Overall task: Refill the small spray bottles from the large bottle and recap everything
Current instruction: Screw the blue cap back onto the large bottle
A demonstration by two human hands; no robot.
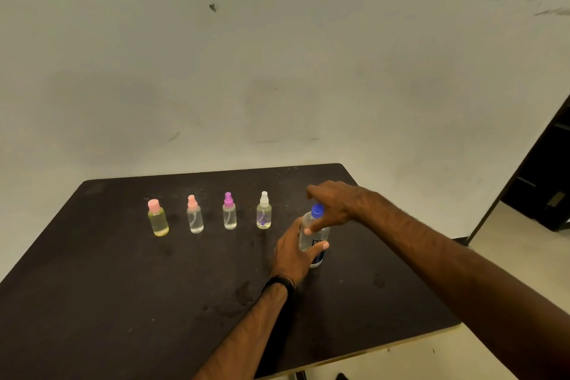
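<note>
A large clear bottle with a blue cap stands upright on the dark table. My left hand is wrapped around its body. My right hand hovers over the top, thumb and fingers spread beside the cap; contact with the cap is unclear. To the left stand several small capped spray bottles in a row: a yellowish one with a pink cap, a clear one with a salmon sprayer, one with a purple sprayer, and one with a white sprayer.
A plain wall rises right behind the table's far edge. The table's right edge drops to a pale floor. A dark doorway or shelf unit stands at the far right.
</note>
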